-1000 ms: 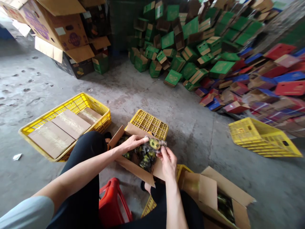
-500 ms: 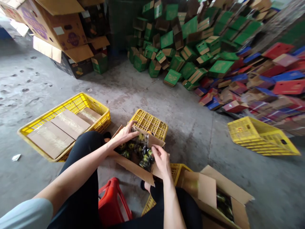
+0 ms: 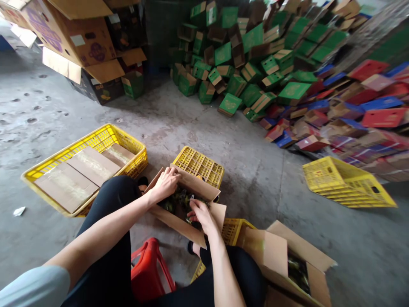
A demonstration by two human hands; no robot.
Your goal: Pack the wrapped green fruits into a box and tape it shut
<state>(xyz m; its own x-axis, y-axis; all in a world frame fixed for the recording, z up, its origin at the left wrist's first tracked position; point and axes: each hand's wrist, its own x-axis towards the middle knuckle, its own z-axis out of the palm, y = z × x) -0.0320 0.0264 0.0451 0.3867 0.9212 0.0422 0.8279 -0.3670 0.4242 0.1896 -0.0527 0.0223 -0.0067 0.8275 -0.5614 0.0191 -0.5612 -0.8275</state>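
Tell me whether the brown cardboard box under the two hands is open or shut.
Open: the brown cardboard box has its flaps spread and dark green items showing inside.

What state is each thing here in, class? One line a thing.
Left hand, fingers bent, at the middle carton
Right hand, fingers bent, over the middle carton
Middle carton, open, packets inside
Right carton, open, contents dark
Left crate, upright, loaded
Taped cartons, shut
Right crates, nested
Green boxes, heaped loosely
Purple-printed box, flaps open
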